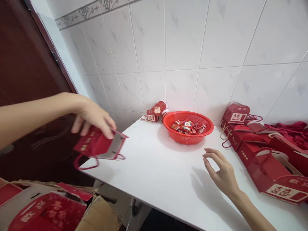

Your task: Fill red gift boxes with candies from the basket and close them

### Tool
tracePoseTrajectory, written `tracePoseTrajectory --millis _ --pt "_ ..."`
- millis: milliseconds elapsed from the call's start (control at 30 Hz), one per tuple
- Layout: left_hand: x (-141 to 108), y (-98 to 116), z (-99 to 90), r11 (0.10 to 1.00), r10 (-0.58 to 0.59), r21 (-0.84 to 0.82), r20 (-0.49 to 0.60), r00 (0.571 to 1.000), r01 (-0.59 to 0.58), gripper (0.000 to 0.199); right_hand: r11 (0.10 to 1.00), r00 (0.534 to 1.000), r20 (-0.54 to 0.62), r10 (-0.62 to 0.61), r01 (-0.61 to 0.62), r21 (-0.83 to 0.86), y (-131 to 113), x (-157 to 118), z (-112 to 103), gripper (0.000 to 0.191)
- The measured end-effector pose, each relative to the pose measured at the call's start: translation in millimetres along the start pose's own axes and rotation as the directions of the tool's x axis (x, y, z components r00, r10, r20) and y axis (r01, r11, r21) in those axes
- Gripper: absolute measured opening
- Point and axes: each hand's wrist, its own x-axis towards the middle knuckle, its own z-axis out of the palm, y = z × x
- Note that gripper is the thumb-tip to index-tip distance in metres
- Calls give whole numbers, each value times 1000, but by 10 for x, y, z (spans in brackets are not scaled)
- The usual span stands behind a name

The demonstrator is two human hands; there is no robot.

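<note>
My left hand (96, 117) grips a red paper gift box (102, 144) with a dark red cord handle. The box is held tilted beyond the table's left edge, a little blurred, with its pale inside showing. My right hand (222, 175) hovers over the white table (154, 173), fingers curved and apart, nothing in them. Between the hands, farther back, a red plastic basket (187, 139) holds several wrapped candies (189, 126). To the right of my right hand stand several red gift boxes (262, 170) with cord handles.
A cardboard carton (101, 211) with more red boxes (50, 211) stands below the table at the lower left. One gift box (156, 112) sits by the tiled wall (183, 48). Dark red cords or ribbons (293, 133) lie at the far right. A brown door (26, 57) is at left.
</note>
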Motion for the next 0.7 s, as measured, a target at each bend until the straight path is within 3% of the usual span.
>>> tracePoseTrajectory --millis 167,267,333,500,600,700 --pt "598 719 151 996 -58 -49 257 965 73 69 994 997 53 56 -61 96 -55 40 55 12" --pt "964 1000 235 991 -48 -86 495 868 104 76 972 991 90 101 -118 202 -159 153 51 23" --pt "1177 1135 311 991 13 -119 553 833 63 81 943 977 135 163 -194 270 -240 248 48 32" --pt "1488 1315 544 985 140 -162 543 828 -60 84 844 912 223 345 -405 352 -406 446 117 48" --pt "1550 1312 666 977 191 -180 478 857 -117 78 827 875 238 422 -479 295 -460 497 195 52" --pt "1580 1260 799 963 219 -229 353 910 -143 72 824 868 260 423 -488 288 -457 503 258 38"
